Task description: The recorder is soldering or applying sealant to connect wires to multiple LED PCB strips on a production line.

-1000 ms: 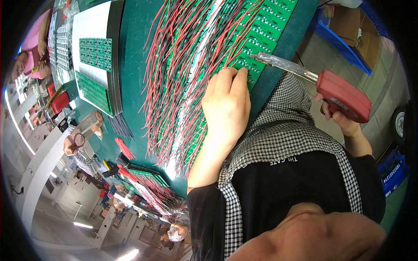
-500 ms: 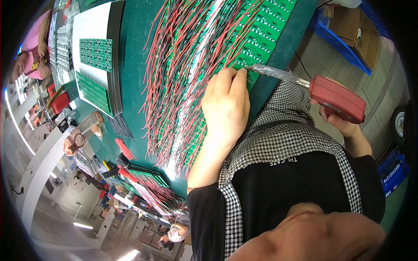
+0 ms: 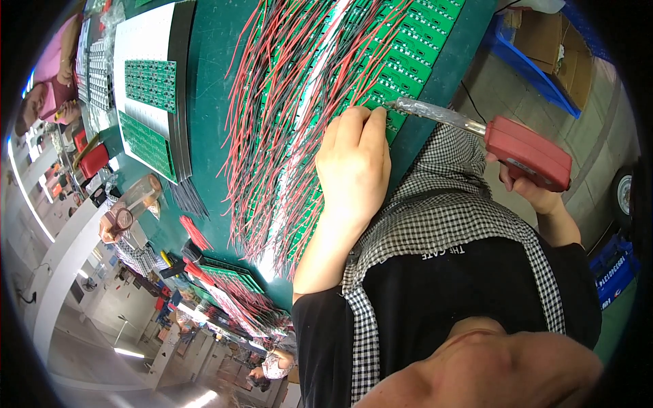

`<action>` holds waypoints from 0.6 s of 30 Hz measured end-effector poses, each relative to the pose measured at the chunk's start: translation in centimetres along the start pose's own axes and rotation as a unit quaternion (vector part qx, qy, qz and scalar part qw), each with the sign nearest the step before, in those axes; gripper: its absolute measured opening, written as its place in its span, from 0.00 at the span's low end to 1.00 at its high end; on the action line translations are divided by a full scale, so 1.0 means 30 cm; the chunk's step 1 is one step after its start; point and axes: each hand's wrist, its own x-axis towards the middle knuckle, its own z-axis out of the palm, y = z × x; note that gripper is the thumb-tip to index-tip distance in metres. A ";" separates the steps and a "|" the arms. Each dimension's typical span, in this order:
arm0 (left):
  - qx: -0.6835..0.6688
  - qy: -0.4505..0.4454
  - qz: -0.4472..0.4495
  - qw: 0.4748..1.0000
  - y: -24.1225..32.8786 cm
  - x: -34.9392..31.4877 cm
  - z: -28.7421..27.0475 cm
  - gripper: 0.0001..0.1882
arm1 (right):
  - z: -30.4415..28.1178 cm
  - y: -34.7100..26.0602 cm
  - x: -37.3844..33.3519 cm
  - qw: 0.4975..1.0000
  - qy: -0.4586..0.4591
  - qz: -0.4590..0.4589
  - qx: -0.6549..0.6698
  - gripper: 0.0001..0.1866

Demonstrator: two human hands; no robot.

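Observation:
My right hand (image 3: 537,195) is closed round the red handle of a soldering iron (image 3: 527,153). Its metal shaft points left, and the tip is at the green circuit boards (image 3: 415,60), close to the fingertips of my left hand (image 3: 354,160). That hand rests on the boards' near edge with its fingers bent and pressed together; what they pinch, if anything, is hidden. Many red and black wires (image 3: 272,129) lie in a dense spread over the boards, left of and beyond my left hand.
On the green table (image 3: 207,81) stands a pile of white sheets (image 3: 146,37) topped by two circuit boards. More wired boards (image 3: 235,289) lie lower left, near a clear cup (image 3: 139,195). A blue crate with cardboard (image 3: 544,47) sits at the right. Other people work at the left.
The soldering iron has shifted very slightly, its tip a little to the right. My left hand keeps its place. A person in pink at the far left has moved.

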 end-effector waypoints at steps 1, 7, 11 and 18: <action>0.000 0.001 0.000 1.000 -0.001 -0.002 0.001 0.12 | 0.001 0.007 0.001 1.000 0.002 0.004 0.007 0.43; -0.005 -0.001 0.000 1.000 0.003 -0.008 -0.003 0.12 | 0.008 0.004 -0.008 1.000 0.008 -0.003 0.010 0.40; 0.007 -0.005 -0.005 1.000 0.003 -0.012 0.000 0.12 | -0.021 0.030 -0.023 0.999 0.002 -0.026 0.048 0.33; 0.002 -0.004 -0.006 1.000 0.001 -0.003 0.003 0.12 | -0.041 0.026 -0.017 1.000 -0.025 -0.008 -0.011 0.36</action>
